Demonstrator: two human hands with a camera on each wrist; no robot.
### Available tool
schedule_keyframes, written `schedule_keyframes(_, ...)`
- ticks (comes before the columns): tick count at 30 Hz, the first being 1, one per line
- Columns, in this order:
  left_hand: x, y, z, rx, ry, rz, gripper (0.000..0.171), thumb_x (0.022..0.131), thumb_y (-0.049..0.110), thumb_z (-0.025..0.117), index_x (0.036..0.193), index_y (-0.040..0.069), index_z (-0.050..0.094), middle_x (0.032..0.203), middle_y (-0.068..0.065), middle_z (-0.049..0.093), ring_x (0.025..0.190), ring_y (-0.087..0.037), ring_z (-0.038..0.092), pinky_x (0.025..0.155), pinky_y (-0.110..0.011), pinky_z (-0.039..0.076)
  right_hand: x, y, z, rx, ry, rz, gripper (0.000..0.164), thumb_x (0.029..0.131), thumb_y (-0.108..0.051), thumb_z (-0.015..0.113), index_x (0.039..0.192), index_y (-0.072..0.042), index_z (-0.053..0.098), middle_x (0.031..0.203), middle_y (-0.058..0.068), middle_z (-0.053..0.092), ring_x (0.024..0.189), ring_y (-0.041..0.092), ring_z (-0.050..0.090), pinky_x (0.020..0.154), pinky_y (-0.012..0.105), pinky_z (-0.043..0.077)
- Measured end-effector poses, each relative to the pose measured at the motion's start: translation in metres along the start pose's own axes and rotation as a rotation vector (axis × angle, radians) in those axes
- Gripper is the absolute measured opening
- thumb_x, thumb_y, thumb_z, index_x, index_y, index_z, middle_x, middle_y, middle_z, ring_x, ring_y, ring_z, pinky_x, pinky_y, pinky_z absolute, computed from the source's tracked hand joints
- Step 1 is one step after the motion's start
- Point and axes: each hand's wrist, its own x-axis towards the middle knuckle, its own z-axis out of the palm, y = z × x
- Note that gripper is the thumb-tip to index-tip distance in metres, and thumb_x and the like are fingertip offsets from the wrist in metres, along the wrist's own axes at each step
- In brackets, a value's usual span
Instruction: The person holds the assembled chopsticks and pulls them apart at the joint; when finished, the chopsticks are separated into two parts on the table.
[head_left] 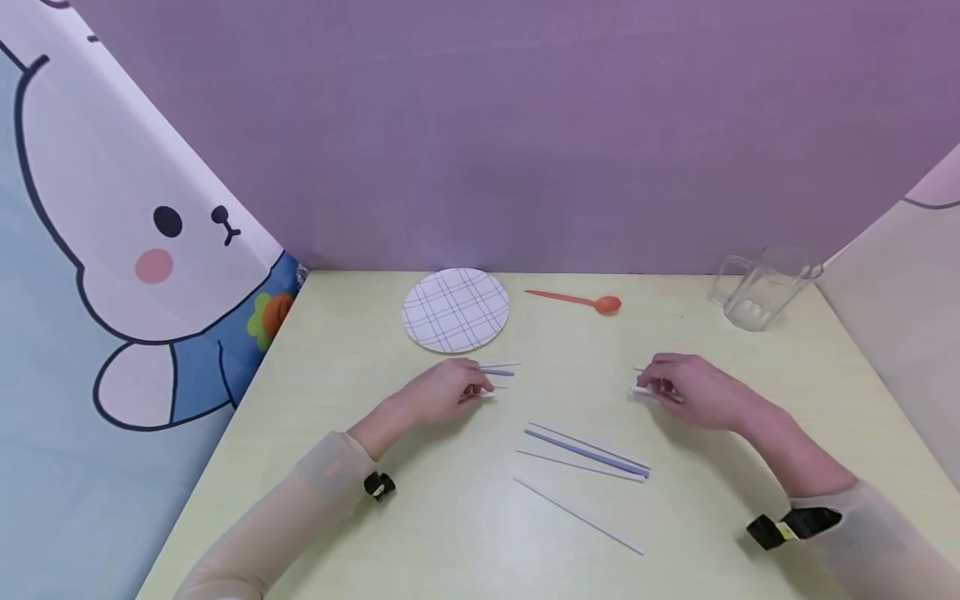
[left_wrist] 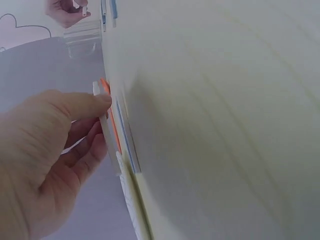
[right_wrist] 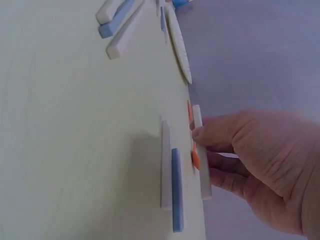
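Note:
My left hand point(head_left: 446, 392) pinches a short white stick point(left_wrist: 107, 127) between thumb and fingers, close over the table. Beside that hand lie a blue stick point(head_left: 498, 372) and a pale one point(head_left: 501, 364). With my right hand point(head_left: 693, 392) I pinch another short white stick point(right_wrist: 202, 160), also near the tabletop. In the right wrist view, a blue stick point(right_wrist: 177, 192) and a white stick point(right_wrist: 166, 172) lie just beside it. Between the hands, nearer to me, rest longer sticks: a blue one point(head_left: 585, 453) and several pale ones, including a separate white one point(head_left: 577, 517).
Behind the left hand lies a round white plate point(head_left: 456, 310) with blue lines. An orange spoon point(head_left: 606, 305) lies right of it. A clear glass mug point(head_left: 761, 296) stands at the back right corner. A purple backdrop point(head_left: 562, 133) rises along the table's point(head_left: 337, 333) far edge.

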Motion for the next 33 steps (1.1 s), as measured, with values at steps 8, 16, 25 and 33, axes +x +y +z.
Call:
schedule_keyframes(8,0.004,-0.002,-0.002,-0.026,0.0,-0.035,0.007,0.092,0.007,0.081,0.098,0.01,0.083,0.092,-0.002,0.08,0.079,-0.009,0.07,0.075,-0.019,0.056,0.003,0.001,0.002,0.022,-0.076,0.07,0.021,0.088,-0.001,0.081,0.088,-0.02,0.074,0.076,-0.016,0.061,0.071,-0.002,0.05,0.064,0.021,0.047)
schedule_keyframes(16,0.001,-0.001,-0.003,-0.05,0.023,-0.054,0.006,0.09,0.004,0.081,0.092,0.009,0.084,0.084,-0.002,0.078,0.073,-0.006,0.067,0.07,-0.016,0.053,0.007,-0.007,0.003,-0.013,-0.078,0.099,0.025,0.087,-0.004,0.084,0.076,-0.023,0.072,0.07,-0.017,0.058,0.068,-0.002,0.045,0.065,0.02,0.043)
schedule_keyframes(25,-0.002,0.012,0.004,-0.013,0.01,-0.154,0.007,0.088,0.004,0.081,0.088,0.01,0.085,0.083,-0.001,0.079,0.081,-0.016,0.075,0.079,-0.028,0.062,0.004,-0.021,0.01,0.022,-0.075,0.166,0.023,0.085,-0.003,0.084,0.074,-0.019,0.073,0.072,-0.012,0.062,0.068,0.0,0.046,0.063,0.021,0.043)
schedule_keyframes(33,0.01,0.012,0.002,-0.024,-0.034,-0.19,0.005,0.089,0.008,0.084,0.085,0.012,0.084,0.081,-0.001,0.08,0.074,-0.011,0.071,0.074,-0.024,0.058,-0.004,-0.019,0.011,-0.014,-0.023,0.116,0.021,0.083,0.001,0.082,0.075,-0.017,0.077,0.07,-0.012,0.062,0.067,-0.002,0.046,0.061,0.019,0.043)
